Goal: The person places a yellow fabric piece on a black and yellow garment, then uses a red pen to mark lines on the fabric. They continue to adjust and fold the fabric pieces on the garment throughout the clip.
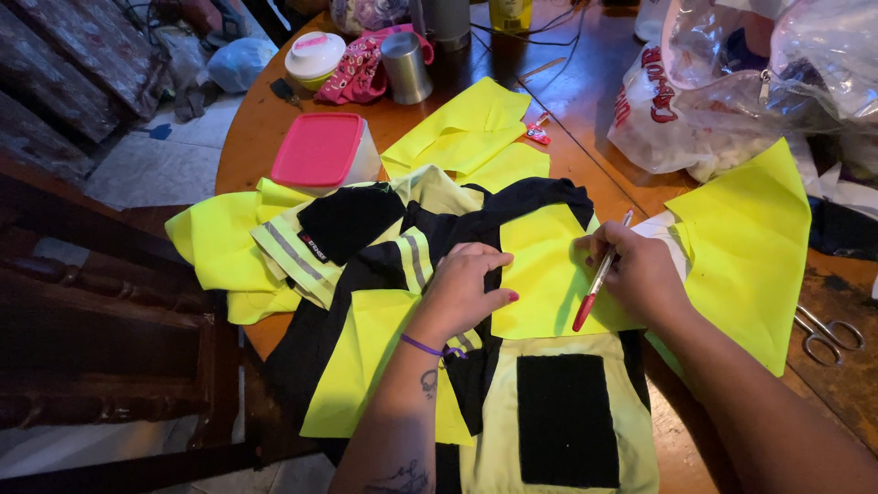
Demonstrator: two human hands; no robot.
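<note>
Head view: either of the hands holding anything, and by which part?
Right hand grips a red pen around its middle, capped red end toward the person. Left hand holds nothing; it lies flat on the yellow fabric panel.

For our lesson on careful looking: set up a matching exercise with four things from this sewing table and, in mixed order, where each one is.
Things
1. red pen
2. scissors
3. pink-lidded container
4. metal cup

Places
A. far side of the table, beside a pink cloth
B. in the right hand
C. on the wood at the right edge
D. behind the yellow and black garment, on the left

Pairs: 1-B, 2-C, 3-D, 4-A
</note>
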